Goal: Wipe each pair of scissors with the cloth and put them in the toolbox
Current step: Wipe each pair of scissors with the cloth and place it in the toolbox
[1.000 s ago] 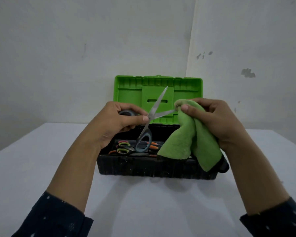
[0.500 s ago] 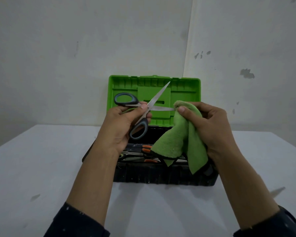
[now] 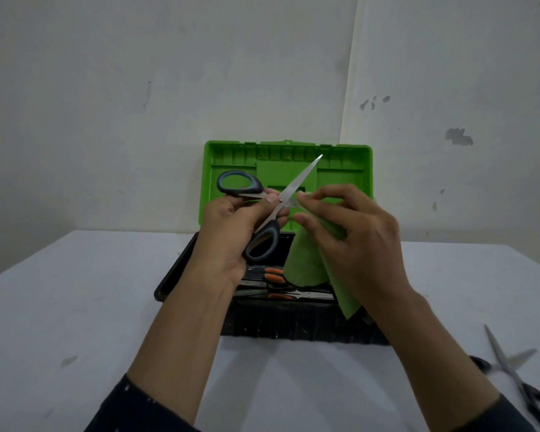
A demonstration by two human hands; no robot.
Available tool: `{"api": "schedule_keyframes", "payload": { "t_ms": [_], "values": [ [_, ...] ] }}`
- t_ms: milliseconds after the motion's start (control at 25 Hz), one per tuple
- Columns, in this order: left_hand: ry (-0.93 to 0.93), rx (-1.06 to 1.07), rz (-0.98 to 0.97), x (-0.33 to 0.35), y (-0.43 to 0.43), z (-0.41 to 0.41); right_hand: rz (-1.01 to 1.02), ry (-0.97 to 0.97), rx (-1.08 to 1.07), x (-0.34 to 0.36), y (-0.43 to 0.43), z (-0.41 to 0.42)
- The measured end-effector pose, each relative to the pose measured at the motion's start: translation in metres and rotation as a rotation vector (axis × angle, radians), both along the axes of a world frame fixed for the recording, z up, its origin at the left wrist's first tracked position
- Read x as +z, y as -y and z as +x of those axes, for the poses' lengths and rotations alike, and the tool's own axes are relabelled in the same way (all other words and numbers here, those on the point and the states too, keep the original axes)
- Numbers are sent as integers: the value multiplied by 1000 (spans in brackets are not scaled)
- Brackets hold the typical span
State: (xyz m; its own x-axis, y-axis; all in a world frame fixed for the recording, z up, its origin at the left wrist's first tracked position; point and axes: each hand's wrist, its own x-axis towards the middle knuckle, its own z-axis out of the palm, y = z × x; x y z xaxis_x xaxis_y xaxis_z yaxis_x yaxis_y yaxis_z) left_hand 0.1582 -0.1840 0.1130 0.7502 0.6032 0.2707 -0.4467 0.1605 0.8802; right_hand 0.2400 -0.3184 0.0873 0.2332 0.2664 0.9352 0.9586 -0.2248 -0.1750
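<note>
Now, toolbox: I see the toolbox (image 3: pixel 293 325) standing open on the desk (image 3: pixel 75 307), toward the far edge and about midway along it. It has a black base and a green lid (image 3: pixel 231 163) raised upright at the back.
Toolbox contents: several orange-handled scissors (image 3: pixel 273 277) lie flat in the base with their blades overlapping. I cannot count them, because the arms and the cloth cover part of the base.
Held scissors: the grey-handled scissors (image 3: pixel 296 182) are in the air above the base, in front of the lid, with blades spread. One blade points up and to the right; the other runs level toward the right hand.
Left hand: the left hand (image 3: pixel 228 238) grips these scissors at the pivot, thumb beside the screw and fingers curled beneath. One handle loop sticks out to the upper left and the other lies against the palm.
Right hand: the right hand (image 3: pixel 356 244) pinches the green cloth (image 3: pixel 306 263) around the level blade, right beside the pivot.
Cloth: it hangs from that pinch over the right part of the base, and its lowest corner reaches the front wall.
Desk: a pair of black-handled scissors (image 3: pixel 508 369) lies open near the right front corner, well apart from the toolbox.
Change over half a second: the pinched cloth has slid inward along the level blade, from farther out to the pivot. The left hand's hold looks unchanged. The black-handled pair now shows much more fully at the right.
</note>
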Motion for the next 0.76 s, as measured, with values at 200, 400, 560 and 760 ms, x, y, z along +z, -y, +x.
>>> {"api": "schedule_keyframes", "payload": {
  "t_ms": [200,400,560,760],
  "values": [
    [-13,36,14,-2,-5,0,15,-41,-83,7,16,13],
    [-52,53,81,-4,0,1,63,29,-22,4,5,2],
    [-65,51,63,-5,1,1,-19,77,5,-10,-7,1],
    [-64,61,82,-5,-8,-1,44,42,-70,-3,4,10]
  ]
}}
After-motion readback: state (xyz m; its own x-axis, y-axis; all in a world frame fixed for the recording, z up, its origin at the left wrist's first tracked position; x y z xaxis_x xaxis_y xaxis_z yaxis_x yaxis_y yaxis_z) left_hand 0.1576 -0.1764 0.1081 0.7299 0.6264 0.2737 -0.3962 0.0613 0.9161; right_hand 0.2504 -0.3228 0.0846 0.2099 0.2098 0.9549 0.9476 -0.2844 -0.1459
